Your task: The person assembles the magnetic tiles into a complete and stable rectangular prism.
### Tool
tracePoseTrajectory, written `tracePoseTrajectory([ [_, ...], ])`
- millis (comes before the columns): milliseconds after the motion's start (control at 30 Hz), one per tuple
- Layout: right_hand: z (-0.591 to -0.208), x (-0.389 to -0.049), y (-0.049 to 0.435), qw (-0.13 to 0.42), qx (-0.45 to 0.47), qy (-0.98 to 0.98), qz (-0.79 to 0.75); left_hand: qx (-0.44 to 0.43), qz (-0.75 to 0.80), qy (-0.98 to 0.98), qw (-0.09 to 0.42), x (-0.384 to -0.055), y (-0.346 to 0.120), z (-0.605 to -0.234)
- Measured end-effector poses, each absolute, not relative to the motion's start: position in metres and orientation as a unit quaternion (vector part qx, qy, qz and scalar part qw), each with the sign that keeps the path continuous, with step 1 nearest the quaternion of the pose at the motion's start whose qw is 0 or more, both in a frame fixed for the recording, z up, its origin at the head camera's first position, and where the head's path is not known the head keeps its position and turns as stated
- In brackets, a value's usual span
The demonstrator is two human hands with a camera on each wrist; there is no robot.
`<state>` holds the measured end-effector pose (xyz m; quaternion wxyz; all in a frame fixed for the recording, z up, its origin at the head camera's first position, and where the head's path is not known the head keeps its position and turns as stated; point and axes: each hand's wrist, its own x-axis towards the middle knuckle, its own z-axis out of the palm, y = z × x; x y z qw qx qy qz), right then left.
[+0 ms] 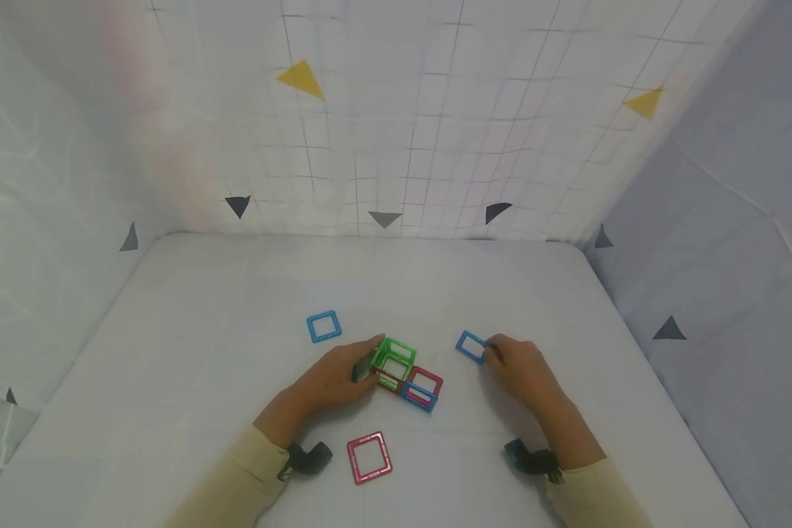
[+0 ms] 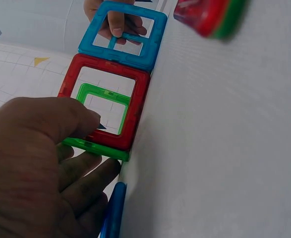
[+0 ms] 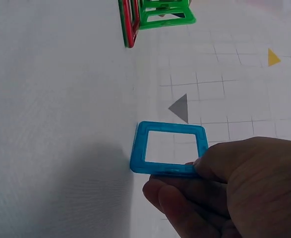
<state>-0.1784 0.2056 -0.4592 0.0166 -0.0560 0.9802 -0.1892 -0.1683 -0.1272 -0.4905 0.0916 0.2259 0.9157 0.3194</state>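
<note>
Several magnetic frame tiles join in a small build on the table. Its green tiles (image 1: 401, 343) form an open box with an upright red tile (image 2: 141, 109) at the front. Beside the box, a second red tile (image 1: 441, 387) lies flat, and an upright blue tile (image 2: 157, 39) stands along its near edge. My left hand (image 1: 333, 375) grips the box from the left, thumb on the upright red tile and fingers at the green side. To the right, apart from the build, my right hand (image 1: 524, 375) pinches a blue square tile (image 3: 172, 170) between thumb and fingers, tilted up.
A loose blue tile (image 1: 322, 315) lies behind my left hand. Nearer the front, a loose red tile (image 1: 353, 462) lies flat between my forearms. The white table (image 1: 237, 279) is bordered by pale cloth walls with triangle marks.
</note>
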Motion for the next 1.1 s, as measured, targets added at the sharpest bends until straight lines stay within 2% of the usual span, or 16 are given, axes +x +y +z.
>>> tracePoseTrajectory([
  [367,-0.455,-0.169,0.2,0.049,-0.063,0.974,-0.21,0.233,0.32,0.915,0.081,-0.168,-0.129,-0.495],
  [1100,-0.456,-0.153,0.184,0.059,-0.099,0.971,-0.209,0.224,0.321,0.915,0.092,-0.168,-0.128,-0.495],
])
